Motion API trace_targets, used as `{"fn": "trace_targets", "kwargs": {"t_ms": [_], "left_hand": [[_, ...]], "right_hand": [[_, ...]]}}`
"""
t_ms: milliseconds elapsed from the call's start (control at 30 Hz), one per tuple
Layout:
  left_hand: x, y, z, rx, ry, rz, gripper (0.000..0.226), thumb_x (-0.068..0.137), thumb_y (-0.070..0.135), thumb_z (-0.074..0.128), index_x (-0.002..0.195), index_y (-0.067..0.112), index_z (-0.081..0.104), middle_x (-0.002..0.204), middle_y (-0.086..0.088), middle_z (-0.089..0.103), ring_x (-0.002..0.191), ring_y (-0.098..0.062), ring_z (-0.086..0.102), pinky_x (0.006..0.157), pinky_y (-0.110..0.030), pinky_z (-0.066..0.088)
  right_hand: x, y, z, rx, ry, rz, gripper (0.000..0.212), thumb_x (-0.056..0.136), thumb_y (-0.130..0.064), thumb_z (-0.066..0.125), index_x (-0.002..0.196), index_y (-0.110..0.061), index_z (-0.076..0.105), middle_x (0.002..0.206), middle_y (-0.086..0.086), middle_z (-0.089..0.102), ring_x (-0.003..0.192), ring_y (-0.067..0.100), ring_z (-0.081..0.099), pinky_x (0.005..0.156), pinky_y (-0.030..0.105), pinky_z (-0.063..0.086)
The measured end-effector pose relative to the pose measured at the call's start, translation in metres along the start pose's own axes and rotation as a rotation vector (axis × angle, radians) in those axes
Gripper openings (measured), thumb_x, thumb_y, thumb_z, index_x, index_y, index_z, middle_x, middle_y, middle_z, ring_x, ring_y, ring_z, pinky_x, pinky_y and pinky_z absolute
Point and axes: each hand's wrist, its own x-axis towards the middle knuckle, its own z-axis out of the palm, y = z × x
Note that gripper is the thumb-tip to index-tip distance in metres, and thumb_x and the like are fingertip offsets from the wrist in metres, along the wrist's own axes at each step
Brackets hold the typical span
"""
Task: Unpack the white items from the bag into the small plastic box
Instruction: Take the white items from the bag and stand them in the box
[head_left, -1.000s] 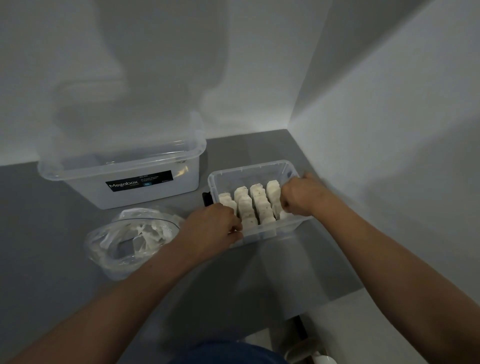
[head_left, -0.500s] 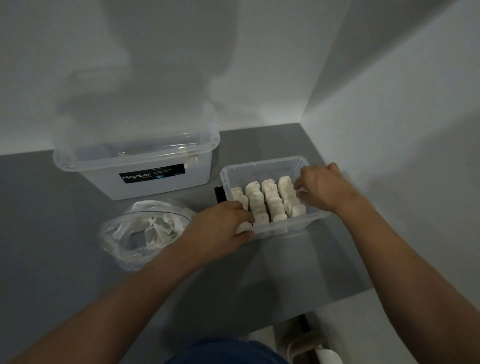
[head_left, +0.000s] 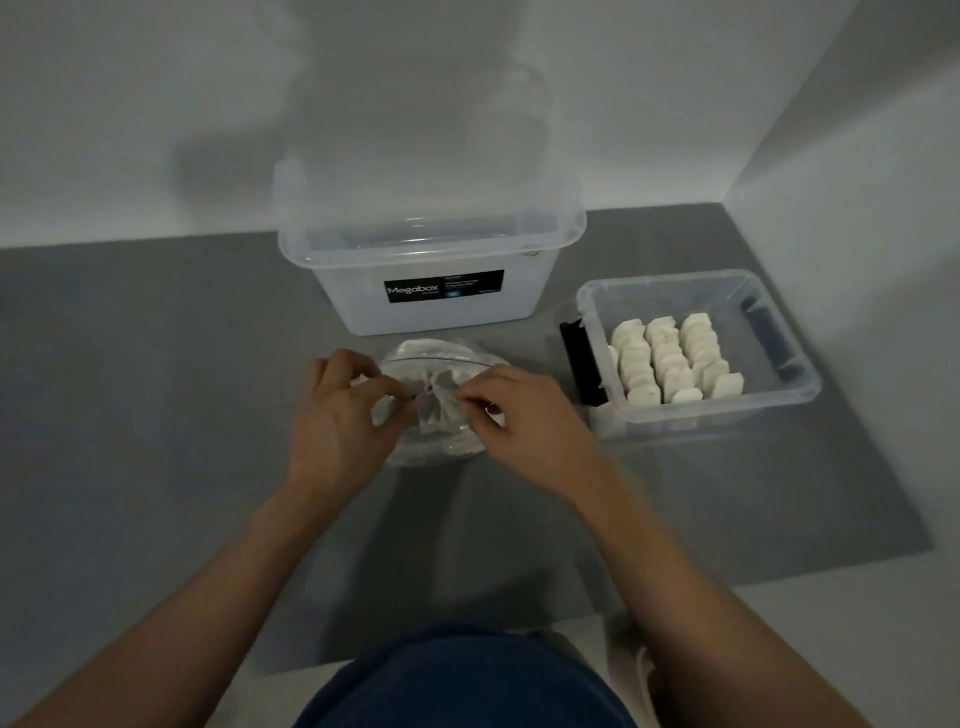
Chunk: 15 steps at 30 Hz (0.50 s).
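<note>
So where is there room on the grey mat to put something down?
The mat is bare left of the big box and the bag, and also in front of the small box. It is crowded in the middle: the left hand and right hand pinch the bag by both boxes.

Label (head_left: 444, 292): black, oblong, on the front wall of the large clear box (head_left: 353, 312), which stands at the middle of the far edge of the grey mat (head_left: 156, 389). One word reads: the brand "Megabox", in white letters at the label's left end. A faint small line under that word, several lines of small white print to its right and a small blue patch are too blurred to read.
</note>
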Motion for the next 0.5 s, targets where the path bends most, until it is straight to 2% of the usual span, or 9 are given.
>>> {"fn": "trace_targets", "kwargs": {"t_ms": [67,133,233,333,433,500], "left_hand": [[-0.004,-0.012,0.008,0.051,-0.033,0.035,0.015,0.077,0.037,0.081,0.090,0.030,0.079,0.116,-0.007,0.057,0.104,-0.029,0.043,0.082,-0.040,0.047],[-0.001,-0.018,0.017,0.144,-0.116,0.006,0.025,0.079,0.043,0.075,0.102,0.034,0.076,0.130,-0.012,0.053,0.115,-0.036,0.042,0.089,-0.046,0.048],[0.008,-0.024,0.028,0.108,-0.344,-0.115,0.050,0.077,0.042,0.068,0.126,0.033,0.059,0.140,-0.012,0.045,0.122,-0.041,0.046,0.097,-0.048,0.047],[0.015,-0.022,0.032,-0.093,-0.471,-0.139,0.056,0.075,0.035,0.068,0.128,0.031,0.050,0.124,-0.004,0.054,0.108,-0.029,0.060,0.084,-0.037,0.053],[0.019,-0.011,0.030,-0.247,-0.473,-0.007,0.064,0.071,0.034,0.076,0.131,0.027,0.052,0.113,-0.001,0.056,0.097,-0.020,0.060,0.080,-0.022,0.044],[0.021,0.003,0.024,-0.315,-0.497,0.056,0.062,0.071,0.027,0.074,0.131,0.025,0.056,0.110,-0.001,0.053,0.087,-0.014,0.057,0.078,-0.019,0.039]], "right_hand": [[0.012,-0.001,0.022,-0.200,-0.165,-0.017,0.024,0.096,-0.023,0.056,0.113,-0.023,0.073,0.109,-0.002,0.071,0.099,0.019,0.066,0.080,0.037,0.055],[0.018,0.000,0.033,-0.426,-0.294,0.018,0.028,0.095,-0.022,0.050,0.118,-0.024,0.067,0.113,-0.001,0.070,0.099,0.026,0.066,0.069,0.036,0.050],[0.019,0.003,0.037,-0.626,-0.368,0.154,0.031,0.095,-0.017,0.048,0.123,-0.015,0.060,0.115,0.007,0.067,0.100,0.033,0.066,0.069,0.037,0.045],[0.014,0.003,0.037,-0.647,-0.337,0.271,0.032,0.094,-0.012,0.048,0.124,-0.012,0.058,0.115,0.010,0.068,0.103,0.033,0.066,0.072,0.037,0.046],[-0.002,0.002,0.028,-0.551,-0.304,0.394,0.029,0.092,-0.013,0.051,0.120,-0.012,0.057,0.109,0.012,0.069,0.098,0.034,0.066,0.068,0.034,0.043],[-0.018,0.007,0.017,-0.478,-0.258,0.452,0.030,0.092,-0.018,0.055,0.121,-0.012,0.056,0.112,0.012,0.069,0.100,0.036,0.066,0.074,0.037,0.051]]}}
